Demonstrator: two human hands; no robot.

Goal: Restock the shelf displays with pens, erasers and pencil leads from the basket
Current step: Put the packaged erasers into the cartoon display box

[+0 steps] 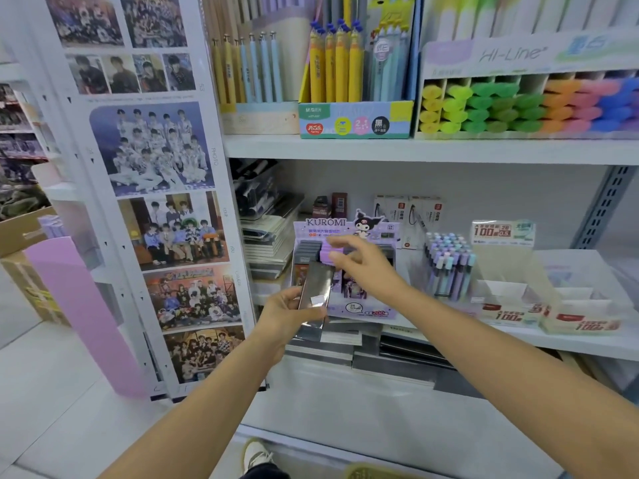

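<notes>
View from the head camera at a stationery shelf (584,344). The display box (366,312) at centre carries a header card reading "KUROMI" with a cartoon figure; its front lip shows "2B", "0.5" and "200". It holds rows of grey and purple lead cases (313,246). To the right stand a cluster of pastel pens (449,267) and a card (503,233) printed "100", "2B" and "0.5". On the upper shelf, the highlighter rack (511,55) reads "Hi-Line". The poster panel (162,150) at left bears "PHOTO" along its edge.

The left hand (288,314) grips the lower end of a dark glossy pack (313,292), held nearly upright just in front of the box's left side. The right hand (363,262) reaches over the box, forefinger and thumb extended at a purple case; motion blur hides whether it pinches one.
</notes>
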